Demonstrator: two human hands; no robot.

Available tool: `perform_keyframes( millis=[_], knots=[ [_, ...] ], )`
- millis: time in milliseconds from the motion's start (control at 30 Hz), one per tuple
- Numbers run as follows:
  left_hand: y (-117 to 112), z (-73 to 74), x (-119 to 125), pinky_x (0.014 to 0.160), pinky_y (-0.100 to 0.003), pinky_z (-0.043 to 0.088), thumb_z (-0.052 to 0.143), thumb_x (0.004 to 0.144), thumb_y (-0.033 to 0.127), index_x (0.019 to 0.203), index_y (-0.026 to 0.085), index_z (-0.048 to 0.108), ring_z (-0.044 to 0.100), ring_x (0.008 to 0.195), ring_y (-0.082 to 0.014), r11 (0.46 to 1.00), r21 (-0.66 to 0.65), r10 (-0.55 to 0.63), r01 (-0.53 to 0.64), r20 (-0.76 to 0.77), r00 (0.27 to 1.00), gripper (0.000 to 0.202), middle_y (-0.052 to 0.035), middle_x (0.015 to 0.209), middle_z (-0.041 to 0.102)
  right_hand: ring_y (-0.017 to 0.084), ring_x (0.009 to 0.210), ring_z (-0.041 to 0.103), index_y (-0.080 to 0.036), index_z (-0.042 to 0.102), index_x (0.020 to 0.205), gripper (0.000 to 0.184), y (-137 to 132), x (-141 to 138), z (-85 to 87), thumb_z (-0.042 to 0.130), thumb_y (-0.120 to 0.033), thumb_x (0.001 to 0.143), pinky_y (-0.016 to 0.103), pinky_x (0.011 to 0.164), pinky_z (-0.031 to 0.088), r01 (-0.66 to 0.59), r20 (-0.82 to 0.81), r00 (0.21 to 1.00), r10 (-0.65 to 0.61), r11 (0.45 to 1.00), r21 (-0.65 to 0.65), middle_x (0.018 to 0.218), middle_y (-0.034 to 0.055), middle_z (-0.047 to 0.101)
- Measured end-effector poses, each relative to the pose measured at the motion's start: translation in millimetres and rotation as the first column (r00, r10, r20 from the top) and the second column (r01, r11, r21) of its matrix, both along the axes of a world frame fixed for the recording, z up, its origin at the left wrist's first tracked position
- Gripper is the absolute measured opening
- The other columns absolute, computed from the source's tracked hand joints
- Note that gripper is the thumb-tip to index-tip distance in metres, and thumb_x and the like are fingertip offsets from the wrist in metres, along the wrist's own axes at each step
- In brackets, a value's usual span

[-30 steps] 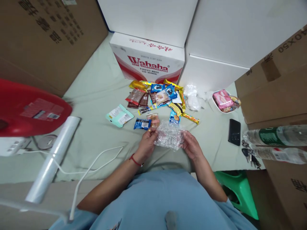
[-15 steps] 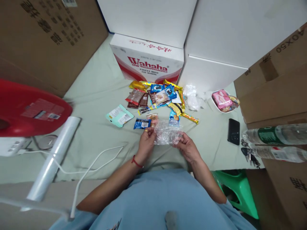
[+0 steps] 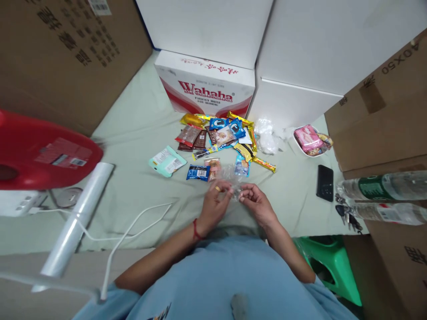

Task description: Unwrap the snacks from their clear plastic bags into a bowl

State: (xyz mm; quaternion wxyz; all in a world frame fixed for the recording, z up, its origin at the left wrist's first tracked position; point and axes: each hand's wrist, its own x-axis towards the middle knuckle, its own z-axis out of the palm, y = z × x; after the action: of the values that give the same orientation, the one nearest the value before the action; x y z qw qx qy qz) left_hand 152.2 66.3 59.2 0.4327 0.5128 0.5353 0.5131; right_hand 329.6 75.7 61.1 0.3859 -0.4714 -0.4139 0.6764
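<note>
Both my hands pinch a crumpled clear plastic bag [image 3: 233, 178] just above the pale green cloth [image 3: 140, 129]. My left hand [image 3: 217, 202], with a ring and a red wrist cord, grips its left side. My right hand [image 3: 255, 204] grips its right side, and the two hands are close together. Just beyond them lies a heap of snack packets [image 3: 222, 135] in blue, brown and gold wrappers. A small blue packet [image 3: 198, 172] and a mint green packet [image 3: 167, 161] lie to its left.
A Wahaha carton [image 3: 207, 86] and white boxes stand at the back, with brown cartons on both sides. A black phone [image 3: 324, 182], keys and water bottles [image 3: 380, 189] lie right. A white bowl [image 3: 308, 140] holds pink snacks. A film roll [image 3: 75, 218], white cable and red object are left.
My hands have drawn together and the clear plastic bag, spread wide a second ago, is now bunched small between my fingers.
</note>
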Motion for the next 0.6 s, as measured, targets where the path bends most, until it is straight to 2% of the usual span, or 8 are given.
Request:
perform_keyframes(
  millis=[67, 133, 233, 300, 433, 533, 600],
  knots=[
    [2, -5.3, -10, 0.084, -0.032, 0.047, 0.069, 0.089, 0.043, 0.085, 0.022, 0.063, 0.061, 0.095, -0.0196, 0.99, -0.114, 0.101, -0.081, 0.188, 0.977, 0.022, -0.0051, 0.1, 0.067, 0.015, 0.079, 0.063, -0.025, 0.062, 0.112, 0.044, -1, 9, -2.4, 0.085, -0.038, 0.076, 0.028, 0.079, 0.049, 0.043, 0.026, 0.999, -0.043, 0.999, -0.01, 0.085, -0.0021, 0.07],
    [0, -10.4, -24, 0.077, -0.028, 0.048, 0.077, 0.081, 0.047, 0.085, 0.022, 0.061, 0.06, 0.087, -0.0162, 0.961, -0.244, 0.211, -0.128, 0.35, 0.913, 0.03, -0.0024, 0.099, 0.066, 0.016, 0.078, 0.063, -0.025, 0.061, 0.114, 0.049, -4, 21, -6.1, 0.086, -0.039, 0.075, 0.028, 0.078, 0.048, 0.081, 0.052, 0.995, -0.08, 0.996, -0.029, 0.085, -0.0018, 0.069],
    [-10, -15.6, -43, 0.075, -0.027, 0.051, 0.086, 0.071, 0.047, 0.083, 0.021, 0.058, 0.061, 0.086, -0.0141, 0.914, -0.387, 0.316, -0.122, 0.491, 0.812, 0.04, -0.001, 0.104, 0.067, 0.016, 0.078, 0.062, -0.024, 0.06, 0.116, 0.051, -11, 35, -12.7, 0.087, -0.04, 0.075, 0.028, 0.078, 0.047, 0.095, 0.074, 0.993, -0.09, 0.993, -0.066, 0.085, -0.0014, 0.069],
    [-18, -17.8, -52, 0.077, -0.027, 0.053, 0.089, 0.068, 0.044, 0.082, 0.021, 0.058, 0.063, 0.088, -0.0142, 0.892, -0.44, 0.347, -0.1, 0.528, 0.775, 0.041, -0.0009, 0.105, 0.067, 0.015, 0.079, 0.062, -0.024, 0.061, 0.117, 0.051, -16, 41, -16.6, 0.086, -0.04, 0.075, 0.029, 0.08, 0.047, 0.088, 0.085, 0.993, -0.082, 0.993, -0.079, 0.085, -0.0014, 0.069],
    [-27, -21.8, -60, 0.075, -0.025, 0.055, 0.092, 0.066, 0.041, 0.083, 0.022, 0.059, 0.064, 0.083, -0.0125, 0.866, -0.48, 0.418, -0.137, 0.548, 0.725, 0.042, 0.0026, 0.091, 0.065, 0.017, 0.082, 0.062, -0.025, 0.064, 0.114, 0.044, -21, 51, -19.4, 0.082, -0.046, 0.08, 0.031, 0.082, 0.048, 0.017, 0.166, 0.986, -0.007, 0.998, -0.057, 0.088, 0.0001, 0.069],
    [-28, -23.5, -61, 0.076, -0.024, 0.055, 0.092, 0.066, 0.041, 0.082, 0.022, 0.059, 0.065, 0.083, -0.0125, 0.87, -0.464, 0.427, -0.163, 0.547, 0.72, 0.041, 0.0031, 0.087, 0.065, 0.021, 0.102, 0.064, -0.025, 0.066, 0.118, 0.043, -16, 58, -14.8, 0.078, -0.049, 0.084, 0.035, 0.092, 0.05, -0.13, 0.288, 0.95, 0.121, 0.991, 0.011, 0.108, 0.0058, 0.07],
    [-28, -23.1, -59, 0.079, -0.026, 0.055, 0.091, 0.067, 0.043, 0.082, 0.022, 0.059, 0.067, 0.085, -0.014, 0.885, -0.447, 0.388, -0.129, 0.554, 0.737, 0.041, 0.0009, 0.091, 0.069, 0.023, 0.118, 0.061, -0.026, 0.064, 0.128, 0.05, -8, 56, -10.8, 0.074, -0.051, 0.086, 0.038, 0.098, 0.049, -0.184, 0.343, 0.928, 0.147, 0.98, 0.076, 0.126, 0.0092, 0.067]
  ],
)
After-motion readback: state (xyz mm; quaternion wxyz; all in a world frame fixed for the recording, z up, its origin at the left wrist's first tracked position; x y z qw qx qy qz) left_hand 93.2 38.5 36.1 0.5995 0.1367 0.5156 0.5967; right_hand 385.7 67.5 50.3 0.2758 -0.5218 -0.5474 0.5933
